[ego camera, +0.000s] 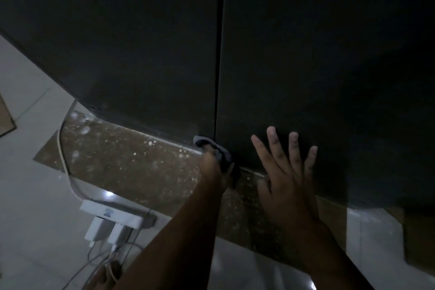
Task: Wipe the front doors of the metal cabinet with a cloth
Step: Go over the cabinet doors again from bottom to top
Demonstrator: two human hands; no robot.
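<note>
A: How many doors, how many cloths?
B: Two, left door (117,54) and right door (329,54). One cloth (223,152), low at their seam.
A: Hands?
B: Left hand (211,167) grips the cloth. Right hand (287,183) lies flat on the right door, fingers spread.

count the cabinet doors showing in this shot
2. The left door fills the upper left, the right door the upper right. The left hand holds the cloth where they meet; the right hand lies flat on the right door. More may be out of frame.
</note>
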